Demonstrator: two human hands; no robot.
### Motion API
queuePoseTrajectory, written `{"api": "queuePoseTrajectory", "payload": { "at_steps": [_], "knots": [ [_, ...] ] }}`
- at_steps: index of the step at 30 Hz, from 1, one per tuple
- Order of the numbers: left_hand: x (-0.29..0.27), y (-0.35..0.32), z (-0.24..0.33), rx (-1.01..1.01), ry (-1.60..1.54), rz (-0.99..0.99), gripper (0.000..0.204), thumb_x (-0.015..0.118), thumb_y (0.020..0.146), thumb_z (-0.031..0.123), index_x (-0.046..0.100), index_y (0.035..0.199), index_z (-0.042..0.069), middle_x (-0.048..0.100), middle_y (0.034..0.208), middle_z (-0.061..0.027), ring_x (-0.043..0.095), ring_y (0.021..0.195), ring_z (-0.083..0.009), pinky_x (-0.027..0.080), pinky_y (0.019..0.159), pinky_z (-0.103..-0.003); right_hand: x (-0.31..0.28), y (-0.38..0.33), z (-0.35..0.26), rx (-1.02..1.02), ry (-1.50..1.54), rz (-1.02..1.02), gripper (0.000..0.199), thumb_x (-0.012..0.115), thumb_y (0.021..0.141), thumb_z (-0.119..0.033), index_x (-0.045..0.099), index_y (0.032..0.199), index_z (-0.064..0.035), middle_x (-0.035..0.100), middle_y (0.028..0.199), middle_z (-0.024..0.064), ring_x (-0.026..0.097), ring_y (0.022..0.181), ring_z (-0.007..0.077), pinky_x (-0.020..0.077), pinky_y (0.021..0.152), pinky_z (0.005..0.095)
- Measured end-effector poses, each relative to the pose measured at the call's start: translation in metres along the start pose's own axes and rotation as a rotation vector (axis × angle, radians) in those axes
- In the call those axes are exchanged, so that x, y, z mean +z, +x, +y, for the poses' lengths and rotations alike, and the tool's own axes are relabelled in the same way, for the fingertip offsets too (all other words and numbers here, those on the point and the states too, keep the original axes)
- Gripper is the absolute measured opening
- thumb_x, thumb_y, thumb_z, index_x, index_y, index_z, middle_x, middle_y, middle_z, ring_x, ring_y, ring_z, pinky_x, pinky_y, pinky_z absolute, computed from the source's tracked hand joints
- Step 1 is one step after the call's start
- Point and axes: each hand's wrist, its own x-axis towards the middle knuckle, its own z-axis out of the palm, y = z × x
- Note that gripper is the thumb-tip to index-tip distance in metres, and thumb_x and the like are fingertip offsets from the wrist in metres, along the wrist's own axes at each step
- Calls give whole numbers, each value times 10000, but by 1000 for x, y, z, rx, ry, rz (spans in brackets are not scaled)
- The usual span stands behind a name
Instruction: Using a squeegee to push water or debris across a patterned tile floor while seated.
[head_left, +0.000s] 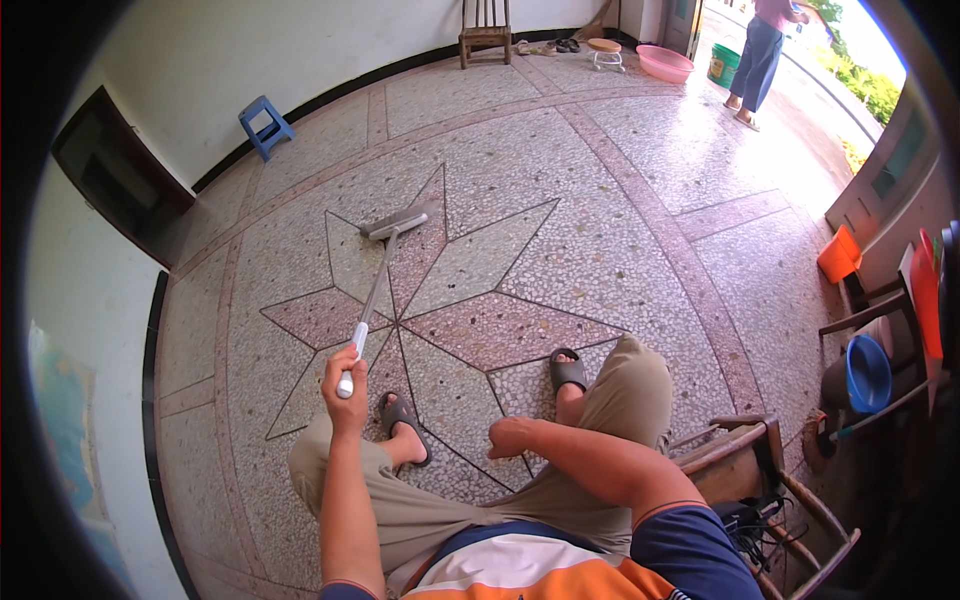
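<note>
My left hand [345, 385] is wrapped round the white grip of a long-handled T-shaped cleaning tool [376, 285]. Its metal pole slants away from me across the floor. The white head, with a darker grey-brown strip along its far side, lies on the star pattern set in the terrazzo floor [470, 215]. Bent into a loose fist, my right hand [511, 438] hangs between my knees, apart from the tool, with nothing visible in it. My feet in dark sandals [568, 370] are on the floor.
A blue stool [265, 128] stands by the left wall. Along the far wall are a wooden chair [485, 35], shoes, a small round stool and a pink basin [665, 64]. A person stands at the doorway. On the right are a wooden chair [740, 450] and a blue basin [867, 373].
</note>
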Motion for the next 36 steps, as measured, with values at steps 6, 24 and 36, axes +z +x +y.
{"api": "queuePoseTrajectory", "payload": {
  "at_steps": [6,24,36],
  "knots": [
    [-8,-17,-14,-72,2,-18,134,637,901,102,534,895,16,617,1121,-149,557,1132,-288,410,973,-385,-4,-1,-4,67,1,2,450,607,802,-447,719,891,-21,683,940,202,652,905,373,515,778,463],
    [-163,-35,188,393,-523,445,421,570,912,489,431,855,96,416,751,-24,408,585,-128,358,557,-272,-3,-2,-2,93,-16,-96,481,612,811,-471,721,919,-15,676,1022,207,642,987,355,501,864,441],
    [-98,-13,167,303,-361,465,382,590,927,373,352,785,110,366,577,-8,343,459,-107,359,452,-272,1,-2,-2,86,-28,-80,446,586,833,-494,732,921,-82,693,964,161,648,940,343,502,822,451]
  ]
}}
